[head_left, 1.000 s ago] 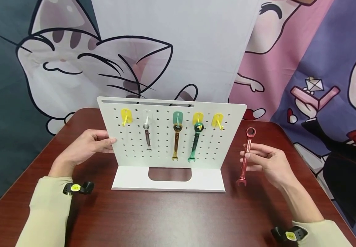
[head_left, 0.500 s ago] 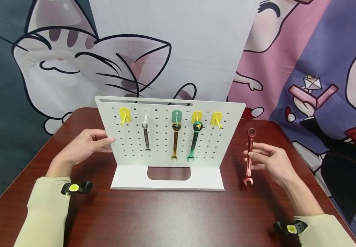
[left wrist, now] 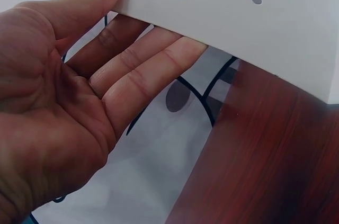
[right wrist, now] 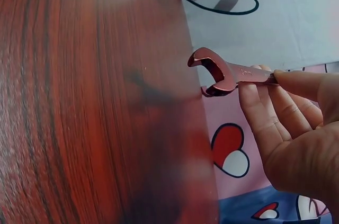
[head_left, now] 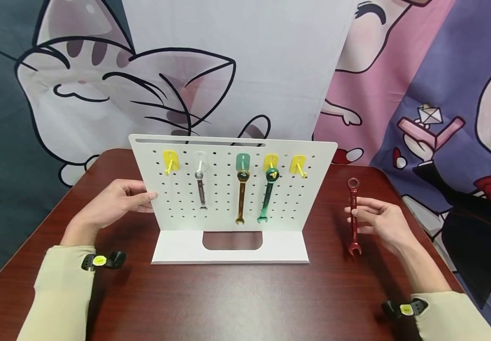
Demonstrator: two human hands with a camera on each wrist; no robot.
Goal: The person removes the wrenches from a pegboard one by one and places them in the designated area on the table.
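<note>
My left hand (head_left: 115,203) pinches the left edge of a white pegboard stand (head_left: 228,199), thumb on the front and fingers behind, as the left wrist view also shows. To the right of the board, my right hand (head_left: 379,222) holds a red combination wrench (head_left: 353,218) upright above the table, ring end up. In the right wrist view the wrench's open end (right wrist: 220,75) points away from the fingers. On the board's hooks hang a silver wrench (head_left: 201,189), a gold wrench (head_left: 241,196) and a green wrench (head_left: 267,196).
Yellow hooks (head_left: 170,162) (head_left: 298,166) at the far left and far right of the board carry nothing. The stand's base (head_left: 177,251) rests on a dark red wooden table (head_left: 228,303). Behind it hangs a cartoon-printed cloth (head_left: 279,71).
My right hand has moved the red wrench slightly to the right, away from the board, and turned it from a lean to nearly vertical. The left hand keeps its hold on the board edge.
</note>
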